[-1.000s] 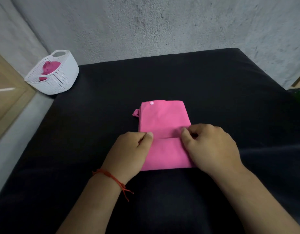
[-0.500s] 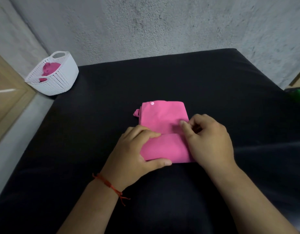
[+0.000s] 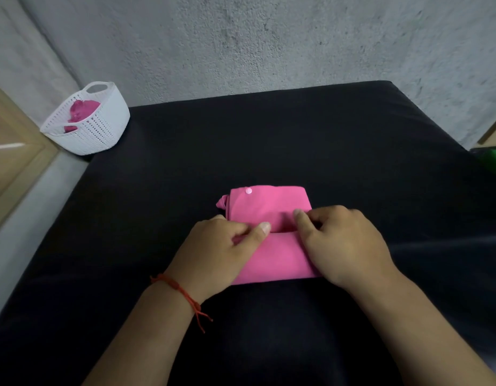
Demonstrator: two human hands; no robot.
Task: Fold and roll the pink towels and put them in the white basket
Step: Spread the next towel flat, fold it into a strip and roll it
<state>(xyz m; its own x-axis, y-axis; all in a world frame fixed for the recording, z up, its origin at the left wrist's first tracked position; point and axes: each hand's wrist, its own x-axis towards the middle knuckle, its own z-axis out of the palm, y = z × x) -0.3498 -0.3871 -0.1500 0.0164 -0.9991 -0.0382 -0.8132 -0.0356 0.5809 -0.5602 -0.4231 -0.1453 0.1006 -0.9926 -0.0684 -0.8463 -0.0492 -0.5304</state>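
A folded pink towel [image 3: 269, 204] lies on the black table [image 3: 269, 140], its near end turned over into a flat roll. My left hand [image 3: 219, 252] grips the left side of that rolled part, thumb on top. My right hand [image 3: 344, 246] grips the right side, fingertips at the roll's front edge. A small pale snap button shows near the towel's far edge. The white basket [image 3: 101, 129] stands at the table's far left corner with darker pink towels [image 3: 79, 111] inside.
A grey concrete wall runs behind the table. A wooden frame [image 3: 12, 162] is at the left, and a green object [image 3: 494, 162] sits at the right edge. Bare black surface surrounds the towel.
Both hands have turned the near end of the towel over away from me; my left hand shifted from lying flat over the roll to gripping its front edge again.
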